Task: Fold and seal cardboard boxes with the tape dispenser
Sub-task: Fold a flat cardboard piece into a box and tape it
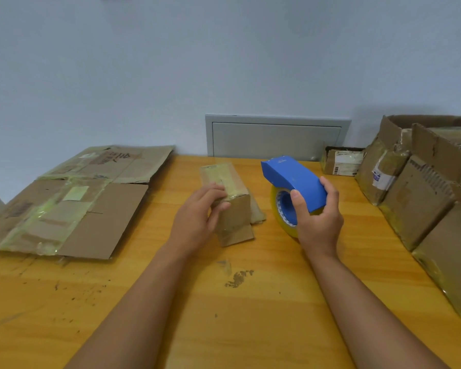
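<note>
A small narrow cardboard box [234, 209], its top covered in yellowish tape, stands in the middle of the wooden table [250, 315]. My left hand [200, 217] grips its near left side, fingers over the top edge. One flap at its near end lies open on the table. My right hand [317, 222] holds a blue tape dispenser [293, 179] with a yellowish tape roll [280, 211], lifted just right of the box and apart from it.
Flattened, taped cardboard sheets [64, 209] lie at the left of the table. A row of taped boxes [423, 198] lines the right edge, with a small labelled box [342, 162] behind. A grey wall panel [276, 138] sits behind the table.
</note>
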A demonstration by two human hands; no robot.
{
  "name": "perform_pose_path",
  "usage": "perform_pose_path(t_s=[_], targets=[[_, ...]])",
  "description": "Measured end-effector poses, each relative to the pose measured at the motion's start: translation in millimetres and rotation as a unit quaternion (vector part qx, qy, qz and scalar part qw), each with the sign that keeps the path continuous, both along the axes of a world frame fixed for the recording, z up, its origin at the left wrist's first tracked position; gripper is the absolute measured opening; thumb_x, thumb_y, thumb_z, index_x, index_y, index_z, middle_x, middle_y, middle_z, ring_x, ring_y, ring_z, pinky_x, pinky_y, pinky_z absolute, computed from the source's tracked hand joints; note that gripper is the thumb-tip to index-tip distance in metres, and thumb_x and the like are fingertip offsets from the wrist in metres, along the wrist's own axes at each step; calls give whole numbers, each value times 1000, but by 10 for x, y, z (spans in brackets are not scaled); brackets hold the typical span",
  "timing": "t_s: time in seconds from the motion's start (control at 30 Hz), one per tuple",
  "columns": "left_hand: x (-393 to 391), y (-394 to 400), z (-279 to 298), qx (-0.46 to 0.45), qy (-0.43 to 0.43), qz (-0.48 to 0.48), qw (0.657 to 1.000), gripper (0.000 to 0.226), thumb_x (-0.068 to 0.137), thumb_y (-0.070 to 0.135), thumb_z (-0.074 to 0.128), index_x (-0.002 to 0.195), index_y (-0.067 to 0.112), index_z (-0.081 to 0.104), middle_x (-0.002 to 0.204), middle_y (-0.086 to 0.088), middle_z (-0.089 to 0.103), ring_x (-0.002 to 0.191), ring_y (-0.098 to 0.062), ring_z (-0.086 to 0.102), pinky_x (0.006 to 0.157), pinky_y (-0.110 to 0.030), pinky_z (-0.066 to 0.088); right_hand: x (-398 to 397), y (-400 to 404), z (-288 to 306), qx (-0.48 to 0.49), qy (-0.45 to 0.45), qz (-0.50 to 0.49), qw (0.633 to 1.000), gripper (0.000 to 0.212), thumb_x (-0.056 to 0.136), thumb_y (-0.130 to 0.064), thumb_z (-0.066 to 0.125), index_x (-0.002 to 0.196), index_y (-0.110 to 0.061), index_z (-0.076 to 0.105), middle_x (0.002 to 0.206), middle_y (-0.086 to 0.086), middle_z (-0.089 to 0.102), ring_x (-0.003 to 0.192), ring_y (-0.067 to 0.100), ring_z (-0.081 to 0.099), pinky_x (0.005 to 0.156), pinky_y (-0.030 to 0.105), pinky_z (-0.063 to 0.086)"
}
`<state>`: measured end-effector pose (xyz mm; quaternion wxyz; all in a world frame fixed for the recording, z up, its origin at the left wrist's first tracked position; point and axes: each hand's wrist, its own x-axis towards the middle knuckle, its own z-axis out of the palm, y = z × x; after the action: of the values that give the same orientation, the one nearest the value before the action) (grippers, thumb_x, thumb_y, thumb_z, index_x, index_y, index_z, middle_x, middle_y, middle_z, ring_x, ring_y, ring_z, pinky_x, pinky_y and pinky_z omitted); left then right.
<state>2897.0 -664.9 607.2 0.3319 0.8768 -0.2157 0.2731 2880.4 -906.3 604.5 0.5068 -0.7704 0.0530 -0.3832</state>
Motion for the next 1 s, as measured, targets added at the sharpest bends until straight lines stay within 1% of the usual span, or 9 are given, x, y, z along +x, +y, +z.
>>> perform_pose_path(t_s=[0.13, 0.27, 0.37, 0.47, 0.57, 0.63, 0.73, 0.87, 1.0], targets=[[9, -39, -13, -13, -18, -18, 1000, 23, 97, 23, 54, 110, 12, 69, 124, 4, 67, 129, -12, 53, 98, -27, 48, -19, 1, 14, 6, 4, 9, 1000, 72, 84, -52, 62, 142, -14, 45, 122, -9, 49, 101, 7, 50, 70, 0, 40], [-6, -25, -14, 17, 1, -24, 1000, 28, 97, 31, 57, 120, 18, 65, 128, 5, 63, 129, -11, 49, 95, -26, 44, -13, 0, 12, 4, 7, 13, 1000, 72, 85, -53, 61, 142, -13, 45, 123, -8, 49, 101, 5, 50, 70, 1, 41], [13, -68, -45, 17, -19, -29, 999, 27, 95, 31, 62, 116, 15, 69, 125, 4, 63, 124, -14, 52, 96, -26, 45, -10, 8, 14, 2, 11, 8, 1000, 73, 84, -55, 60, 144, -14, 46, 127, -6, 51, 105, 2, 48, 73, 2, 40], [28, -119, -67, 35, -51, -11, 998, 32, 95, 34, 53, 110, 12, 70, 121, 2, 66, 120, -17, 55, 91, -30, 49, 4, 12, 15, -12, 29, -3, 1000, 74, 86, -59, 60, 146, -18, 46, 135, 1, 55, 111, 10, 52, 77, 9, 40], [74, -77, -85, 45, -77, 18, 996, 34, 96, 33, 49, 111, 12, 71, 121, -1, 68, 121, -20, 56, 94, -33, 48, 3, 11, 46, -16, 53, -7, 998, 70, 90, -56, 62, 149, -23, 43, 134, 1, 55, 111, 13, 53, 76, 13, 41], [73, -54, -79, 51, -76, 36, 995, 33, 96, 33, 51, 113, 14, 71, 123, 0, 68, 124, -21, 55, 97, -33, 45, 4, 12, 109, -12, 71, 5, 997, 69, 91, -54, 61, 150, -26, 41, 138, 0, 53, 117, 16, 52, 86, 22, 46], [21, -90, -47, 42, -33, 37, 998, 26, 96, 29, 58, 117, 16, 67, 127, 3, 63, 127, -17, 49, 100, -34, 43, -4, 0, 237, 49, 85, 24, 995, 65, 90, -49, 66, 147, -25, 45, 135, -5, 53, 121, 17, 52, 90, 27, 45], [-64, -129, 90, 4, 67, 28, 997, 36, 90, 37, 58, 121, 19, 61, 127, 12, 50, 119, -7, 43, 104, -35, 39, -116, -98, 501, 141, 43, 48, 988, 54, 90, -42, 70, 138, -25, 54, 125, -9, 55, 112, 11, 55, 78, 13, 44], [-126, -171, 281, -67, 195, 29, 978, 53, 84, 45, 51, 133, 26, 50, 121, 15, 46, 118, -13, 45, 105, -46, 41, -190, -168, 775, 185, 6, 108, 977, 39, 91, -34, 71, 128, -25, 61, 121, -10, 60, 113, 14, 60, 89, 25, 51]])
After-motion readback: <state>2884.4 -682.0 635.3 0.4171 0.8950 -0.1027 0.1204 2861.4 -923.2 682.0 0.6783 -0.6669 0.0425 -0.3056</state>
